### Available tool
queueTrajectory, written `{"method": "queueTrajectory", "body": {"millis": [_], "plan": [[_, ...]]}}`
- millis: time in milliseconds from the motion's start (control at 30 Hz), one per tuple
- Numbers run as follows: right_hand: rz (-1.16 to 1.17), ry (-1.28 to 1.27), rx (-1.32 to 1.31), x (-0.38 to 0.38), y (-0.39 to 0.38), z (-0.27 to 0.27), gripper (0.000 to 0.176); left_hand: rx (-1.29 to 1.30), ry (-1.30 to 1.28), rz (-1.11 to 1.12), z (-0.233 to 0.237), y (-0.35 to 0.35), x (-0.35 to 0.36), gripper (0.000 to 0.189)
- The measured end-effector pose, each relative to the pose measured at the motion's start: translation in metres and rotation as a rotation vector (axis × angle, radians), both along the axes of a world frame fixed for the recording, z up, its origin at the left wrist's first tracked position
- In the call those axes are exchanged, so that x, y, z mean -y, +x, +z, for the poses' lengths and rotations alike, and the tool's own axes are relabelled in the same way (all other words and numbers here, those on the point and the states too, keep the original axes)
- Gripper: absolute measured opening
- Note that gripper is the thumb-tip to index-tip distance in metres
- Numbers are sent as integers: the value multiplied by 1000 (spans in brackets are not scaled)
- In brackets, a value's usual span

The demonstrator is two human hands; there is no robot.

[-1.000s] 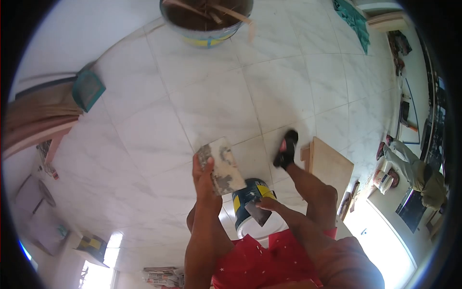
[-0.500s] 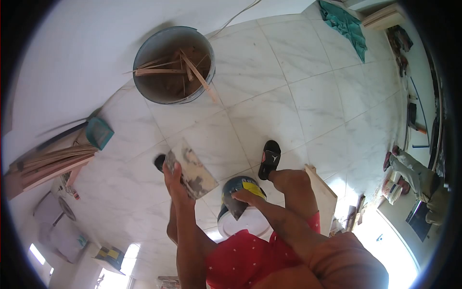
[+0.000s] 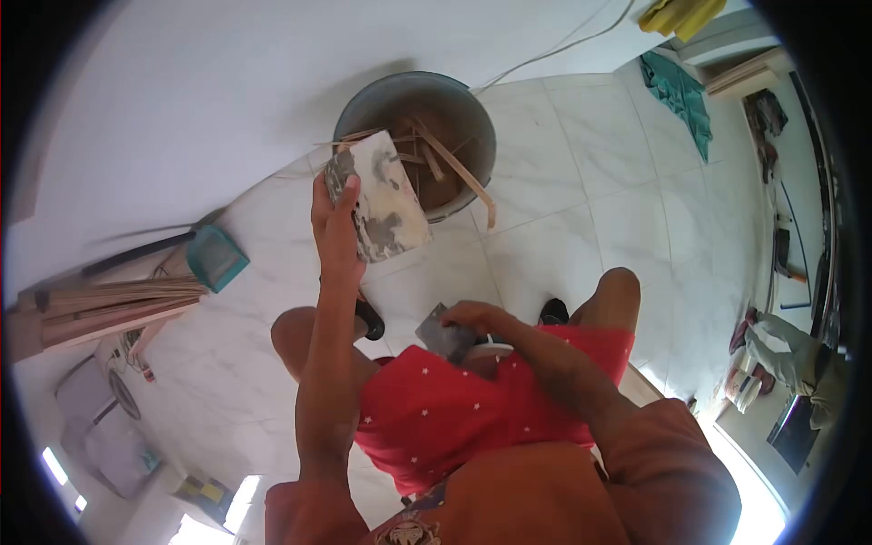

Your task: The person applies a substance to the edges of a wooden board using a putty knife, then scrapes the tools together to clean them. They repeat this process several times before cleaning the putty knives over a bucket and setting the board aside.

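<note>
My left hand (image 3: 337,225) is closed on the near-left edge of a flat rectangular board (image 3: 392,202), pale and smeared with grey and cream putty. The board is raised and covers part of a large grey tub (image 3: 487,118) from my view. Low in front of my lap, my right hand (image 3: 477,316) grips a putty knife (image 3: 444,333) with a broad grey metal blade. Just behind that hand, the white lid of a bucket (image 3: 491,350) shows in part; the rest of it is hidden.
Wood strips (image 3: 454,163) stick out of the tub by the white wall. Left are a green dustpan (image 3: 217,258) and stacked wood strips (image 3: 118,304). A green cloth (image 3: 679,102) lies on the tiled floor (image 3: 618,213). Tools and bags line the right wall.
My left hand has carried the board forward to the tub's near side. The right hand with the putty knife has come up off the bucket. My body has shifted forward over the bucket.
</note>
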State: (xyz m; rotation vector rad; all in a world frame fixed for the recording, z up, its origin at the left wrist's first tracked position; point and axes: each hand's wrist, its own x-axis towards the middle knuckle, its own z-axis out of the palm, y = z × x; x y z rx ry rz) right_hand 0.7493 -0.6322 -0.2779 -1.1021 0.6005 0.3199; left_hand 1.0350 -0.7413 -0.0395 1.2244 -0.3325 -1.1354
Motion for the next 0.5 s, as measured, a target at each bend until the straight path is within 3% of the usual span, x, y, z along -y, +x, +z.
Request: {"method": "queueTrajectory", "body": {"millis": [167, 233, 300, 400, 467, 500], "plan": [[-226, 275, -178, 55, 18, 55, 20, 39, -49, 22, -12, 20, 0, 38], [-336, 317, -248, 64, 20, 59, 23, 58, -58, 29, -14, 27, 2, 39], [-434, 290, -353, 59, 17, 30, 30, 70, -79, 30, -23, 33, 4, 39], [-338, -175, -183, 77, 0, 66, 35, 164, -81, 22, -14, 33, 14, 38], [-248, -586, -381, 88, 2, 131, 37, 236, -107, 6, -7, 27, 19, 38], [-365, -515, -254, 89, -4, 137, 40, 179, -119, -10, -9, 25, 19, 39]]}}
